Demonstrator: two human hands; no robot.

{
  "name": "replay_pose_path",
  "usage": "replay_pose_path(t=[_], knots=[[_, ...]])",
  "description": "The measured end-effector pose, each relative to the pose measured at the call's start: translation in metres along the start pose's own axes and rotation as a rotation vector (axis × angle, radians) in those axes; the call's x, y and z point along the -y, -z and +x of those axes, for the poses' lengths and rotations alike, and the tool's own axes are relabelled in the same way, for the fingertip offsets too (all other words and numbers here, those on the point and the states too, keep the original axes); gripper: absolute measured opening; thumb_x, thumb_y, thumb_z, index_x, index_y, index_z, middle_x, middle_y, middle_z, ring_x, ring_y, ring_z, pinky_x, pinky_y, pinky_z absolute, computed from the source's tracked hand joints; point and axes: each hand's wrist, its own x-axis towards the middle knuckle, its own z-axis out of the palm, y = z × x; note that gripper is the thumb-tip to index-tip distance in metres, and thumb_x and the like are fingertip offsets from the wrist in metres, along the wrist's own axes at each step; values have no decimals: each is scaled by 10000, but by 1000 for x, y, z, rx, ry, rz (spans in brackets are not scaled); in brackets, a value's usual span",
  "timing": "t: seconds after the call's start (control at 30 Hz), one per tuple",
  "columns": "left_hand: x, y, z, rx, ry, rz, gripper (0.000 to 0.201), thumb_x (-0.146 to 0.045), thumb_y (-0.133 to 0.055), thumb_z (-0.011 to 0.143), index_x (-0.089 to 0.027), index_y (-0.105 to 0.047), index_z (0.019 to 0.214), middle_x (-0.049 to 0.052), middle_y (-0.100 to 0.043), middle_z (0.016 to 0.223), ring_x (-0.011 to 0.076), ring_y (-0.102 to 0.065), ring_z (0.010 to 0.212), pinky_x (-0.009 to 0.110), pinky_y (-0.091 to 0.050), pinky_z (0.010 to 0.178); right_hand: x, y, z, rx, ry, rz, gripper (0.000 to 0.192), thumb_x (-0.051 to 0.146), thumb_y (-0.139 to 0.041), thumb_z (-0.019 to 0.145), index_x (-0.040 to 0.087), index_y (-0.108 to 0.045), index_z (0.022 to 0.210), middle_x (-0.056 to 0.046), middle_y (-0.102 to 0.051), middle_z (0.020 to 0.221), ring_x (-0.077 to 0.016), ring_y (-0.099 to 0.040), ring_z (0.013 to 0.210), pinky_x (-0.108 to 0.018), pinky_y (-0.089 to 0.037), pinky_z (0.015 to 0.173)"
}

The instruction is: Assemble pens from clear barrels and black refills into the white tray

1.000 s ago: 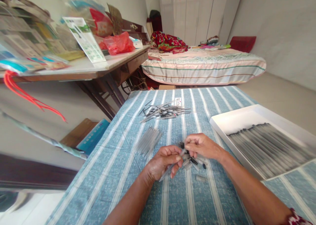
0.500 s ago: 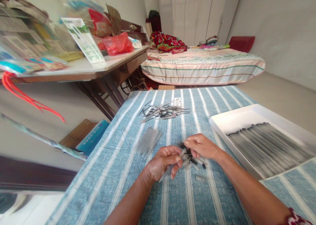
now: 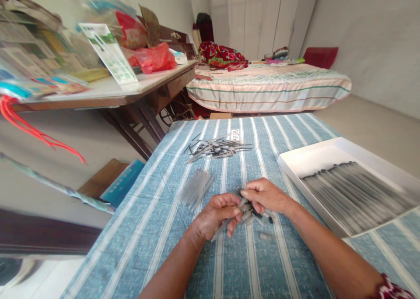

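Observation:
My left hand (image 3: 218,216) is closed round a translucent grey pen barrel (image 3: 220,231), which slants up to the right. At the barrel's upper end, my right hand (image 3: 264,196) pinches with thumb and finger; whatever small part it holds is hidden by the fingertips. Beneath and behind that hand lies a heap of small pen parts (image 3: 249,218), black and clear, such as caps and plugs. One clear cap (image 3: 266,236) sits apart, nearer to me. To the left of my hands is a row of bare translucent barrels (image 3: 196,188).
Farther back on the striped cloth (image 3: 157,211) lies a loose pile of thin refills (image 3: 218,148). A white box (image 3: 334,220) at the right holds many dark-ended pens (image 3: 354,189). A cluttered side table (image 3: 108,91) stands left, and a bed (image 3: 269,86) lies beyond.
My right hand has shifted slightly left and down, its fingertips now at the barrel's upper end. The left hand keeps its hold on the barrel.

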Motion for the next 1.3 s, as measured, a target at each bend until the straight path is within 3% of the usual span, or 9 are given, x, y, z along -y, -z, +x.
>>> replay_pose_path(t=[0.23,0.5,0.67,0.9,1.0,1.17,1.3], knots=[[-1,-3,1,-64,-6,49,199,-225,-672,674,-122,-574,811,10,-620,595,83,-503,340,190,-417,316,2,-2,1,-22,-1,46,337,466,-528,768,156,-503,640,44,-535,424,-58,-458,349,-156,-359,379],[-4,-15,2,-216,-37,428,132,-234,-625,695,-142,-566,768,-33,-565,538,89,-509,383,203,-430,378,-1,-3,7,-85,-165,102,329,415,-521,759,175,-424,556,65,-462,299,-55,-354,228,-143,-244,267],[-13,-23,4,-277,-71,582,112,-254,-613,699,-159,-562,730,-56,-521,472,94,-500,389,191,-406,390,0,0,13,-105,-203,119,271,344,-522,753,169,-452,557,74,-441,283,-57,-345,212,-144,-261,254],[-23,-25,5,-198,51,522,189,-312,-617,716,-147,-578,634,21,-618,583,139,-581,483,211,-414,431,6,5,13,-110,-80,52,333,438,-518,772,161,-483,589,68,-464,328,-50,-379,250,-143,-301,286],[-25,-21,2,-185,19,441,216,-331,-607,733,-133,-608,648,43,-628,608,137,-575,534,224,-425,498,9,12,7,-170,-38,45,376,491,-487,784,161,-478,605,60,-478,353,-50,-410,286,-143,-318,318],[-23,-4,1,-334,-158,205,201,-308,-647,707,-126,-594,642,-11,-563,585,56,-460,492,169,-351,487,-1,32,3,-287,-51,-114,253,375,-554,747,170,-481,616,78,-459,361,-49,-384,300,-153,-301,345],[-19,8,5,-421,-192,6,240,-315,-675,677,-133,-525,628,-44,-519,528,4,-295,359,138,-206,356,-13,43,1,-207,-49,-276,147,265,-574,707,166,-524,610,76,-457,379,-62,-423,347,-174,-323,407]])
